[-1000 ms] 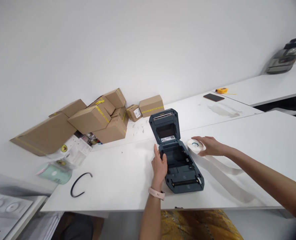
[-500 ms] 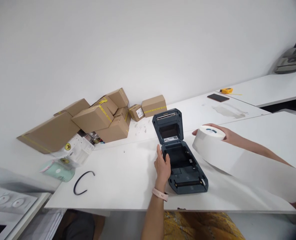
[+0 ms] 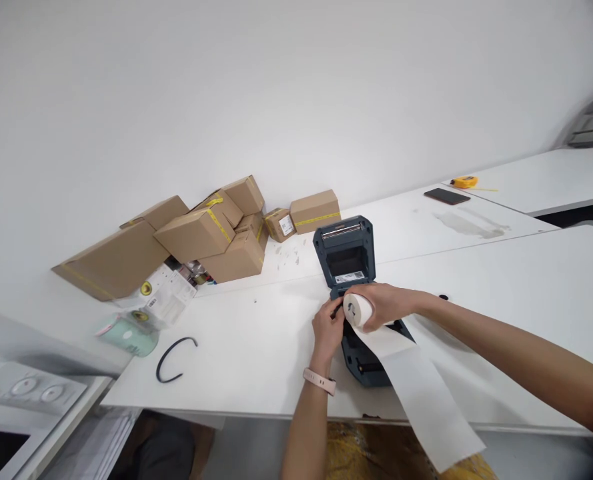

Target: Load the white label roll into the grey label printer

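A dark label printer point(image 3: 366, 368) stands on the white table with its lid raised. My right hand point(image 3: 389, 303) is wrapped round a white paper roll point(image 3: 359, 309), held over the printer's open bay. From the roll a long paper strip point(image 3: 431, 400) hangs down across the printer's front and past the table edge. My left hand point(image 3: 328, 327), with a pink band on the wrist, is at the bay's left side beside the roll's end; its fingers are bent together, and what they grip, if anything, is hidden.
Cardboard boxes point(image 3: 196, 233) are piled at the back left, near a green container point(image 3: 131, 335) and a black band point(image 3: 161, 367). A phone point(image 3: 447, 196) and a yellow tape measure point(image 3: 465, 182) lie at the back right. A small black object point(image 3: 443, 297) lies beyond my right forearm.
My right hand has brought the roll left into the printer's bay area and turned it on its side. The strip now hangs forward. My left hand's fingers have closed near the roll.
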Demonstrator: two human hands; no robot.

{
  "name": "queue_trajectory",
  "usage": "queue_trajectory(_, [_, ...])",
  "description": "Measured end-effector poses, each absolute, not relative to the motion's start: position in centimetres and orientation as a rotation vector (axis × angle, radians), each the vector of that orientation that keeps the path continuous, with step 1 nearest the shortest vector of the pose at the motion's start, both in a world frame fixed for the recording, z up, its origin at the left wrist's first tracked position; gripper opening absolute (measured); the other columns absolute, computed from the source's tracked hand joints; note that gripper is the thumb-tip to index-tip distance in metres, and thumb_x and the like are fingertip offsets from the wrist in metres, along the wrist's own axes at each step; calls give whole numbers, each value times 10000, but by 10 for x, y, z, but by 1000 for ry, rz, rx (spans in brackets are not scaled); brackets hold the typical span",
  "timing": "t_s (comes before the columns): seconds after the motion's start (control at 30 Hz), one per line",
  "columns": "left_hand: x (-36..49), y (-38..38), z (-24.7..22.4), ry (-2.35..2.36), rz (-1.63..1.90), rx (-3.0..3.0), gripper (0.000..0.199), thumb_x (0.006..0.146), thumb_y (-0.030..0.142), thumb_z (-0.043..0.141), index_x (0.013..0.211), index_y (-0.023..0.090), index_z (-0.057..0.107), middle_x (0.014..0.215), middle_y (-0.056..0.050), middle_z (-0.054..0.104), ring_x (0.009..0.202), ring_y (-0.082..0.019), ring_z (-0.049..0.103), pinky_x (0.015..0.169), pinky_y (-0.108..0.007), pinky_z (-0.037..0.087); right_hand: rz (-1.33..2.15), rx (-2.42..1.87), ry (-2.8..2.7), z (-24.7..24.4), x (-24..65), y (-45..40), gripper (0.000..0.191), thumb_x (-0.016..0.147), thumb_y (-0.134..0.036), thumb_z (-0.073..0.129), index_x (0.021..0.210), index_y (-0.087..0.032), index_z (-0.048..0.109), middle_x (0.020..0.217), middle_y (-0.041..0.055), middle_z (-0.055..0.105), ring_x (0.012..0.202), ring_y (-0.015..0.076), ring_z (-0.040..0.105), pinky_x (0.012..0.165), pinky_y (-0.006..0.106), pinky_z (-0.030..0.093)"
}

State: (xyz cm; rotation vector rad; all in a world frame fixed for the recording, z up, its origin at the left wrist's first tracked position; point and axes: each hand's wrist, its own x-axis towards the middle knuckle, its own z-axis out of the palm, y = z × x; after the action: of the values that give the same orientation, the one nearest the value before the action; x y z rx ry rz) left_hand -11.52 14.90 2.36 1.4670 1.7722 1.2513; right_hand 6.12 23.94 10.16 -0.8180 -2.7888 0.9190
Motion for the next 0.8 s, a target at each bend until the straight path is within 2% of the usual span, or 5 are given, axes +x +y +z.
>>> queue_trajectory(0.3, [-113, 149, 28, 1752, 1283, 1471, 358, 910, 180, 535, 1168, 290, 759, 1309, -8, 717, 1213, -241, 660, 1093, -409, 491, 882, -831, -2967, 105, 53, 245, 695, 564, -440, 810, 1194, -223, 612, 1207, 118, 688, 1119, 382, 643, 904, 445, 510])
queue_trajectory(0.6, [-115, 151, 25, 1758, 1282, 1452, 361, 930, 199, 532, 1209, 280, 746, 1352, -18, 692, 1243, -231, 643, 1107, -396, 476, 792, -872, -3108, 86, 30, 258, 770, 541, -498, 809, 1227, -195, 635, 1221, 136, 697, 1121, 404, 656, 874, 458, 536])
queue_trajectory(0.8, [-114, 151, 22, 1767, 1296, 1496, 368, 926, 219, 540, 1238, 251, 733, 1379, -45, 672, 1261, -243, 630, 1110, -393, 466, 744, -882, -3104, 68, 23, 264, 933, 530, -436, 824, 1383, -161, 566, 1365, 187, 636, 1258, 430, 590, 1012, 487, 477])
